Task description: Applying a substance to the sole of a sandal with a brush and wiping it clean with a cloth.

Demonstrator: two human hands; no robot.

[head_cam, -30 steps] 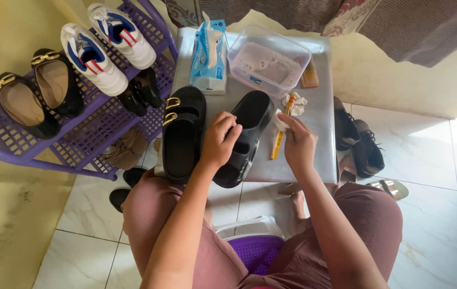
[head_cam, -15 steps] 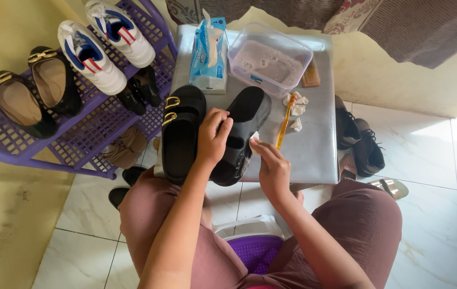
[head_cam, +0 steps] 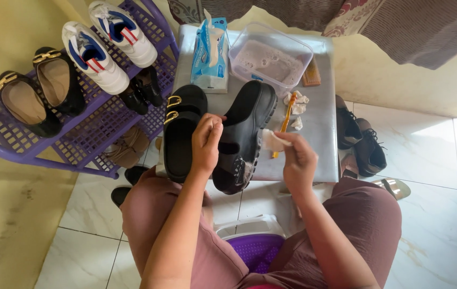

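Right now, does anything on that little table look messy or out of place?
Yes: crumpled tissue scraps lie loose beside the orange toothbrush, and the black sandal under the left hand has pale foamy smears near its lower end.

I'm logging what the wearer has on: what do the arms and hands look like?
Both arms are bare to above the elbow, with no sleeves showing. The left hand and right hand have no gloves; no rings, watch or bracelets are visible. Mauve clothing covers the lap.

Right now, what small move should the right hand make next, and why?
Probably bring the right hand with its white tissue left onto the black sandal. The left hand steadies that sandal on the table, suds show near its heel, and the tissue sits just beside it.
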